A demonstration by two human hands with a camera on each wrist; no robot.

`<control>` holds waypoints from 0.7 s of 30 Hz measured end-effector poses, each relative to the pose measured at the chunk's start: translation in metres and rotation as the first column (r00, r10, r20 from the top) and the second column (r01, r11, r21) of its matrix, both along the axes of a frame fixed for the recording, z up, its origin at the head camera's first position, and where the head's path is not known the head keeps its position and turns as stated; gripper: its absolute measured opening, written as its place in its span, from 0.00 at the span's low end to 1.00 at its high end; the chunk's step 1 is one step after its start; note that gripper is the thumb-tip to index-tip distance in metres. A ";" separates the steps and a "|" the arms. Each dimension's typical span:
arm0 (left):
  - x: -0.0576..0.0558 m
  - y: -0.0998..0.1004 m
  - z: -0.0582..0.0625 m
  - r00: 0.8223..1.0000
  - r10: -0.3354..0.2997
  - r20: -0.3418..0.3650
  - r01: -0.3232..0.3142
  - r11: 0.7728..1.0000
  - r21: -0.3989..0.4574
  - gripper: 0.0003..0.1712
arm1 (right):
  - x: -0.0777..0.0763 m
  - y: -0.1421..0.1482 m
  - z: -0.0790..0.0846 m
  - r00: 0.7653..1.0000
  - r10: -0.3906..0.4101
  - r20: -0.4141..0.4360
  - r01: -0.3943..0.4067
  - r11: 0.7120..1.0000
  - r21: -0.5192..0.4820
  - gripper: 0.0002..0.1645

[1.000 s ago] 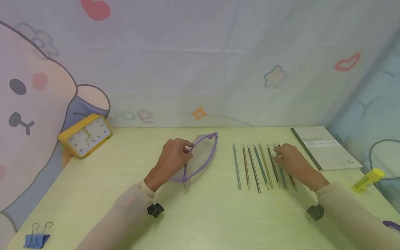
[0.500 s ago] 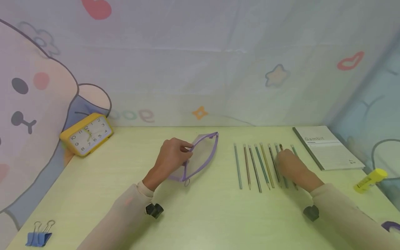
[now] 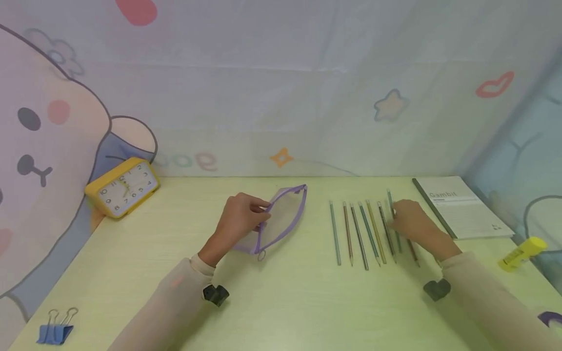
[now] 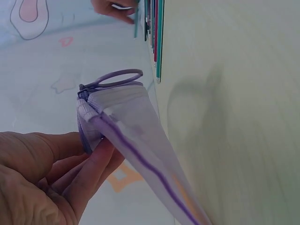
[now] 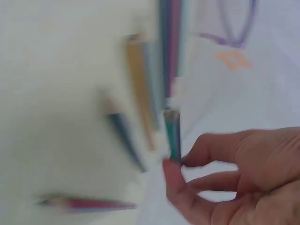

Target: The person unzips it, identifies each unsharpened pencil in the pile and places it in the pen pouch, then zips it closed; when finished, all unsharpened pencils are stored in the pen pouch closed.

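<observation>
My left hand [image 3: 243, 214] pinches the edge of a see-through pouch [image 3: 281, 217] with a purple zipper rim. In the head view the pouch's mouth gapes; a ring pull [image 4: 119, 78] hangs from the zipper in the left wrist view. Between thumb and fingers my right hand [image 3: 414, 224] grips a teal pencil [image 5: 172, 136], its end showing above the fingers. To its left several pencils [image 3: 357, 234] lie side by side on the table. A reddish-brown pencil [image 3: 413, 252] sticks out below the right hand, which hides part of it.
A yellow alarm clock [image 3: 123, 187] stands at the back left. Blue binder clips [image 3: 54, 334] sit near the front left. A notebook [image 3: 463, 207] and a yellow glue stick [image 3: 522, 254] lie at the right. Behind the table [image 3: 290, 302] hangs a printed cloth [image 3: 263, 97].
The right hand has closed on the teal pencil and shifted it slightly away from me, out of line with the row. The left hand keeps its hold on the pouch, nearly still.
</observation>
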State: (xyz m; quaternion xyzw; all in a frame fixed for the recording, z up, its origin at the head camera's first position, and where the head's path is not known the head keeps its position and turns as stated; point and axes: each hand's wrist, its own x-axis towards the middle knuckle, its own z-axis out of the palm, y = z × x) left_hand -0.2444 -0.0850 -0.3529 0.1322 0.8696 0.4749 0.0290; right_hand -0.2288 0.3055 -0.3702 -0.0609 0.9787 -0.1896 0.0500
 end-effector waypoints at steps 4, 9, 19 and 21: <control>0.001 0.002 0.000 1.000 0.001 0.000 -0.001 1.000 -0.013 0.15 | 0.004 -0.014 0.027 0.998 0.045 0.033 -0.036 0.972 -0.232 0.40; 0.001 0.004 0.000 1.000 0.002 -0.013 -0.002 1.000 -0.024 0.14 | 0.014 -0.052 0.053 0.976 0.181 0.122 -0.086 0.832 -0.548 0.42; 0.001 0.009 0.000 0.999 0.027 -0.019 -0.028 0.999 -0.039 0.15 | 0.006 -0.131 0.042 0.885 0.350 0.308 -0.049 0.726 -0.686 0.41; 0.002 0.010 0.000 0.999 0.027 -0.032 -0.029 0.998 -0.050 0.14 | -0.001 -0.142 0.030 0.885 0.340 0.320 -0.020 0.713 -0.701 0.42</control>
